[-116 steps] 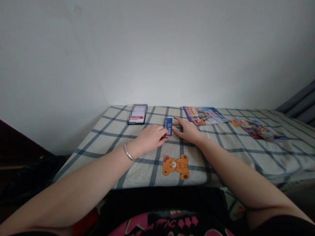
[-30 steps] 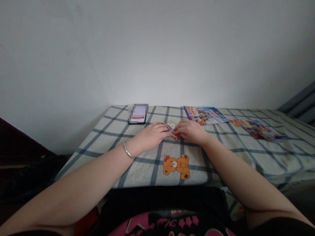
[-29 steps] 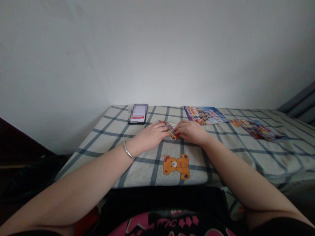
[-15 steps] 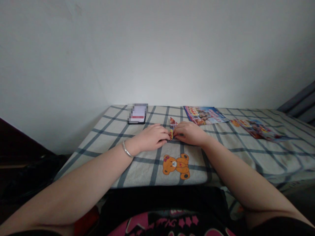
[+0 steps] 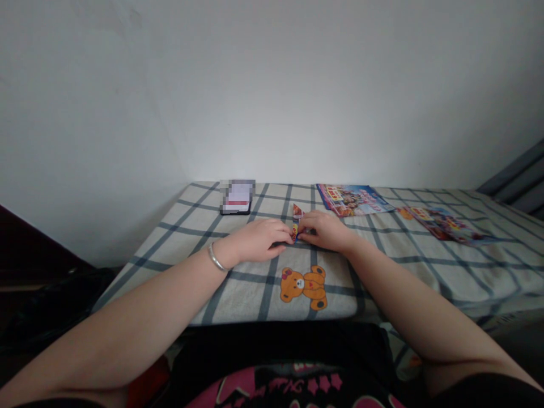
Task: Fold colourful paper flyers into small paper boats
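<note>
A small folded piece of colourful printed paper (image 5: 296, 220) lies on the checked tablecloth between my two hands. Its far end comes to a reddish point; the near part shows yellow and blue. My right hand (image 5: 325, 231) is closed at its right side, with thumb and curled fingers pinching the near edge. From the left, my left hand (image 5: 262, 238) reaches in with its fingertips touching the paper's left edge. The left thumb stands apart from those fingers, near the cloth. Fingers cover part of the paper, so its full shape is hidden.
A phone (image 5: 237, 198) with a blurred screen lies at the back left. Two printed flyers, one at the back (image 5: 355, 199) and one farther right (image 5: 450, 225), lie on the tablecloth (image 5: 238, 294). A white wall (image 5: 297, 90) rises behind the table.
My left thumb has moved away from the paper's near end. My right hand has shifted slightly left, and more yellow and blue print shows on the paper.
</note>
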Tool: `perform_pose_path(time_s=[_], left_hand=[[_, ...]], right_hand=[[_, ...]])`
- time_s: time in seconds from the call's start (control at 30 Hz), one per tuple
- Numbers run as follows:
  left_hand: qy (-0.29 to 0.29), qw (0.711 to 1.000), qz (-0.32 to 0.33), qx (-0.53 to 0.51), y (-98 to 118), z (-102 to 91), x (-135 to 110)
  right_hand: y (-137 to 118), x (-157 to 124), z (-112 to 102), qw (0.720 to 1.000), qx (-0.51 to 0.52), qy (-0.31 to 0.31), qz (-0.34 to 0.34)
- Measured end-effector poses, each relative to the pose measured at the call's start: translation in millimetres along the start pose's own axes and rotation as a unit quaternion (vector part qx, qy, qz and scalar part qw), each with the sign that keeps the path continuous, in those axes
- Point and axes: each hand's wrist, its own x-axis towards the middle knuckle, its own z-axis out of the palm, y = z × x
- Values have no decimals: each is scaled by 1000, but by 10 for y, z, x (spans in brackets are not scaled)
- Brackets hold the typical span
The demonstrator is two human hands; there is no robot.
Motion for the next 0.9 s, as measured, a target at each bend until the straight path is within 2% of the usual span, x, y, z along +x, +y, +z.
perform_pose_path(time_s=[0.27, 0.47, 0.9], left_hand=[[-1, 1000, -6, -15, -7, 3, 3], [-4, 999, -52, -5, 42, -23, 11], [-9, 999, -34, 7, 5, 50, 2]], right_hand=[[56, 28, 61, 1000, -4, 16, 3], [58, 42, 99, 999, -10, 35, 8], [68, 42, 130, 999, -5, 35, 33]])
